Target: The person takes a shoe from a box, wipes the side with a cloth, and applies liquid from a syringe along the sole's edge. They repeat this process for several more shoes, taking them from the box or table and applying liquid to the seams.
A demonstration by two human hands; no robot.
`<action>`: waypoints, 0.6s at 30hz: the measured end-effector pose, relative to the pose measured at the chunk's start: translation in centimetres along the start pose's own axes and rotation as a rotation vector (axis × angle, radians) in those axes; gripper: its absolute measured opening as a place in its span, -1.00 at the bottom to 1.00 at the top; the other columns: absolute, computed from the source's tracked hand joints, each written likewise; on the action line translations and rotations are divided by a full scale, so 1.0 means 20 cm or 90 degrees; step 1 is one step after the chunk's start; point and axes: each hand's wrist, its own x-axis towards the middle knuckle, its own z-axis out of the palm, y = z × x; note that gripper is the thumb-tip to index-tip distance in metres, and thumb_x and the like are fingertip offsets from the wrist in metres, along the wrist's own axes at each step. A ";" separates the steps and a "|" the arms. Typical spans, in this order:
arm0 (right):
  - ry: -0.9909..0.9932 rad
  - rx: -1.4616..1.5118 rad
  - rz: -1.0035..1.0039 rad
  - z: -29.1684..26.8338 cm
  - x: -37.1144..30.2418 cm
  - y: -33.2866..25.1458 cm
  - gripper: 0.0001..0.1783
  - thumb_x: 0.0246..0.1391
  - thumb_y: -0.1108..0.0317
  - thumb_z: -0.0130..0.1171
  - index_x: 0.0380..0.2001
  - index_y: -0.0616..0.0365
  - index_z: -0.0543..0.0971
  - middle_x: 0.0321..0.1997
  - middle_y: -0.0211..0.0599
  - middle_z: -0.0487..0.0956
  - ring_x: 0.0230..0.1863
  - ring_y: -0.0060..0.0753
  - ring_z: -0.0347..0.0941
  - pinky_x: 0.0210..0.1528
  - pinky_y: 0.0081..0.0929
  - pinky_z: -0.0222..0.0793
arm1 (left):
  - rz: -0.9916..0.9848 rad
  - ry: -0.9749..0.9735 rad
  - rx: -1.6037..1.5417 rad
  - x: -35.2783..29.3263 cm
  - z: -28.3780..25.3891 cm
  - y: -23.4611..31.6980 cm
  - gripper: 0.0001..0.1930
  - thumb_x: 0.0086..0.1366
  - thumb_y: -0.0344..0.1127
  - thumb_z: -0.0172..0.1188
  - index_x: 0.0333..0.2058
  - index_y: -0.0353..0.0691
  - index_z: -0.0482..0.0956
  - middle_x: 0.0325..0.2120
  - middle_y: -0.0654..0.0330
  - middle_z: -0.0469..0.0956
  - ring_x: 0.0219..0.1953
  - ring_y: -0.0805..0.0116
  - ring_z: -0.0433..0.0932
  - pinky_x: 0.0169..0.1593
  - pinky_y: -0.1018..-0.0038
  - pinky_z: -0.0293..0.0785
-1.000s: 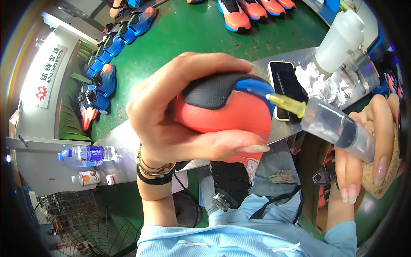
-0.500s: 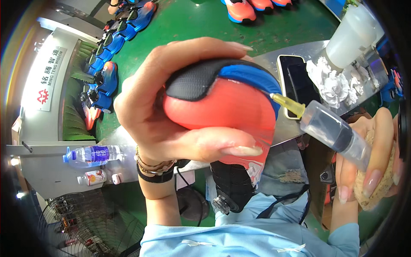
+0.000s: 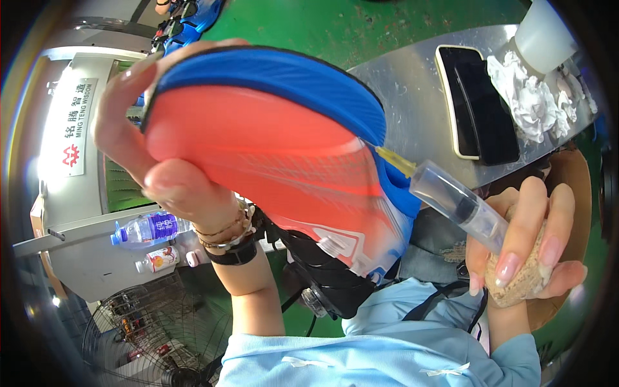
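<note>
My left hand [image 3: 161, 161] grips a sports shoe [image 3: 271, 148] close to the camera, its orange-red sole facing me and a blue rim along the top edge. My right hand [image 3: 529, 251] holds a clear plastic syringe [image 3: 458, 206] together with a tan, rough-looking block [image 3: 522, 280] in the palm. The syringe's yellow tip [image 3: 396, 162] touches the blue edge of the shoe at its right side. Bracelets and a dark band sit on my left wrist.
A metal worktable [image 3: 412, 109] behind the shoe carries a dark phone [image 3: 480, 103], crumpled white tissues [image 3: 529, 103] and a white plastic bottle [image 3: 545, 29]. At left stand a grey machine [image 3: 71, 148], a water bottle [image 3: 148, 229] and a floor fan [image 3: 148, 335]. More shoes [image 3: 184, 19] lie on the green floor.
The shoe has been lifted nearer to the camera and turned, so its orange sole now fills the view. The syringe tip stays at the shoe's blue edge.
</note>
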 end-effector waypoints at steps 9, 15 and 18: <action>0.119 -0.039 0.104 0.00 -0.12 0.02 -0.58 -0.05 -0.09 0.02 -0.48 0.02 0.24 -0.53 -0.34 0.30 -0.73 -0.43 0.29 -0.69 -0.63 0.38 | 0.006 0.054 -0.012 0.02 -0.06 -0.12 -0.38 0.23 0.21 -0.46 -0.11 -0.28 0.18 -0.24 -0.11 0.39 -0.23 0.20 0.43 -0.14 0.36 0.38; 0.199 0.027 0.212 -0.05 -0.24 0.00 -0.46 -0.11 -0.09 0.11 -0.45 0.27 0.36 -0.47 -0.09 0.40 -0.47 -0.29 0.43 -0.40 -0.51 0.41 | -0.028 0.081 0.263 0.00 -0.05 -0.12 -0.29 0.21 0.27 -0.52 -0.14 -0.29 0.31 -0.23 0.11 0.37 -0.20 0.33 0.38 -0.09 0.45 0.34; 0.200 0.002 0.235 -0.06 -0.28 -0.01 -0.46 -0.10 -0.09 0.10 -0.45 0.27 0.37 -0.47 -0.07 0.40 -0.47 -0.31 0.42 -0.40 -0.51 0.41 | -0.103 0.134 0.209 -0.05 -0.06 -0.14 -0.36 0.22 0.22 -0.36 -0.12 -0.29 0.31 -0.22 0.09 0.39 -0.18 0.33 0.38 -0.07 0.43 0.34</action>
